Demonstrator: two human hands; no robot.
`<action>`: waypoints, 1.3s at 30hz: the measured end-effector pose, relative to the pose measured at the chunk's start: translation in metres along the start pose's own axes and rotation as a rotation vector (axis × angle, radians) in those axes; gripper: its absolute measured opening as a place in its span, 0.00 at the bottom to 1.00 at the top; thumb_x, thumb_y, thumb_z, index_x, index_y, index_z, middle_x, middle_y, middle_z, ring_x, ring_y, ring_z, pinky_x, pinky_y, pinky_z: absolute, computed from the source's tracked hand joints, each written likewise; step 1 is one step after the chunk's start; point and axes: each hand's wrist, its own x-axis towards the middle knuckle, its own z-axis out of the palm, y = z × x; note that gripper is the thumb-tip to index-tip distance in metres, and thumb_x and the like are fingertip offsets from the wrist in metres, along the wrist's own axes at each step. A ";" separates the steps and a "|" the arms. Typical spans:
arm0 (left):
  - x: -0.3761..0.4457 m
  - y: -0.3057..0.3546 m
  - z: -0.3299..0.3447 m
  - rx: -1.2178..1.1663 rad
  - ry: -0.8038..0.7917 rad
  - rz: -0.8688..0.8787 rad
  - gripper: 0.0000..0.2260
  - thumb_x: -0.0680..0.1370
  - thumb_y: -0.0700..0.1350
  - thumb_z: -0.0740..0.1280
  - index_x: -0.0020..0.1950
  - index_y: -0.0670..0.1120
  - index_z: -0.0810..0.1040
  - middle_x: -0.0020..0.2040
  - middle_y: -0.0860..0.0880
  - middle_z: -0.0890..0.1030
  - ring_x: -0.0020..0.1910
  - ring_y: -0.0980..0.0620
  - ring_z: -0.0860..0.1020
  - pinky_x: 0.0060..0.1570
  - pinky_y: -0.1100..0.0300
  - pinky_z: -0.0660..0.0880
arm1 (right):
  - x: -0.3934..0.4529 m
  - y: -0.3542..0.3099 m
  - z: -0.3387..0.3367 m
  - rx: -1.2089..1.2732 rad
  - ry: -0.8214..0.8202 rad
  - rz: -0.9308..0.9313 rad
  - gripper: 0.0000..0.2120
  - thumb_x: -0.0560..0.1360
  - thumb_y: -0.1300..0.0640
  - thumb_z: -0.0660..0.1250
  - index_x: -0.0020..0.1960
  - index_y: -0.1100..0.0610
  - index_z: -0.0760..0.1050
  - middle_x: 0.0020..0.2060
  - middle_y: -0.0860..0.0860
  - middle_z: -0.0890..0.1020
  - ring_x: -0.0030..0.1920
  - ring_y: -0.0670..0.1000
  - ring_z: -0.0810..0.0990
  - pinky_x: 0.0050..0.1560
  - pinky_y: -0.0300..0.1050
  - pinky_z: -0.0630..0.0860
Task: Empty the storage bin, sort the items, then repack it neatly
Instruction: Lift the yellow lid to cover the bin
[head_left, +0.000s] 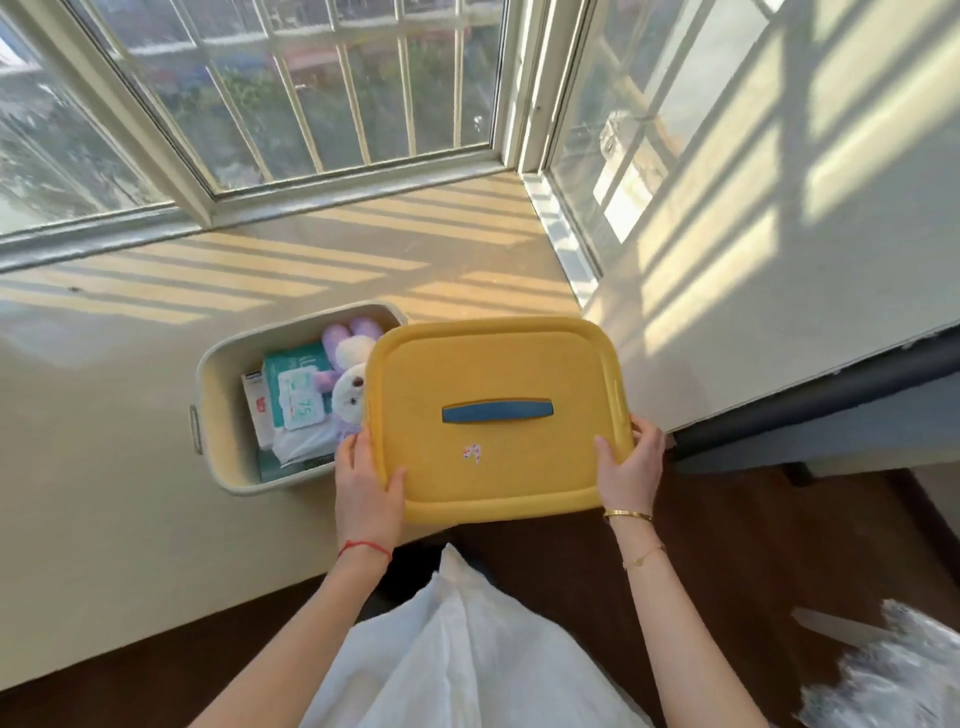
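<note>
The storage bin (218, 415), cream-coloured with a latch handle on its left end wall, sits on the pale window ledge (104, 415) at centre left of the frame, open at the top where I can see it. Its yellow lid (498, 374) is off the rim and shifted to the right, covering the bin's right part and reaching out past the ledge's near edge. The lid has a blue handle (496, 412) across its middle and a small sticker (471, 451) below that.

My left hand (366, 483) grips the lid's lower left corner: the thumb lies on the top face, and the fingers are curled around the edge. My right hand (631, 467) holds the lower right edge the same way, thumb on top, fingers wrapped around the side. A red string sits on my left wrist and 2 thin gold bracelets on my right.

Inside the exposed left part of the bin I see a purple and white plush rabbit (345, 374) toward the back, lying against the lid's left edge, a teal and white pack of wipes (296, 395) just left of it, and a narrow white box (258, 410) standing between that pack and the bin's left wall. More white packaging lies below these; I cannot tell what it is.

Barred windows fill the upper frame, with striped sunlight across the ledge.
</note>
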 end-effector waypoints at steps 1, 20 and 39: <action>0.006 -0.006 -0.010 -0.001 0.019 -0.020 0.31 0.75 0.41 0.69 0.75 0.44 0.58 0.69 0.44 0.64 0.68 0.46 0.66 0.69 0.49 0.64 | 0.000 -0.012 0.010 0.007 -0.028 -0.021 0.23 0.72 0.61 0.71 0.63 0.63 0.67 0.59 0.59 0.72 0.58 0.56 0.72 0.60 0.50 0.70; 0.106 -0.142 -0.111 -0.016 0.117 -0.368 0.31 0.75 0.41 0.70 0.75 0.44 0.61 0.69 0.43 0.66 0.66 0.44 0.68 0.68 0.48 0.66 | 0.007 -0.128 0.210 -0.195 -0.516 -0.144 0.26 0.76 0.53 0.67 0.70 0.58 0.65 0.64 0.58 0.68 0.58 0.57 0.73 0.57 0.47 0.69; 0.143 -0.160 -0.106 0.002 0.225 -0.442 0.19 0.74 0.47 0.70 0.64 0.46 0.74 0.57 0.45 0.79 0.56 0.46 0.76 0.54 0.51 0.75 | 0.023 -0.135 0.243 -0.310 -0.430 -0.114 0.11 0.77 0.57 0.65 0.59 0.58 0.70 0.54 0.56 0.73 0.48 0.55 0.74 0.46 0.45 0.69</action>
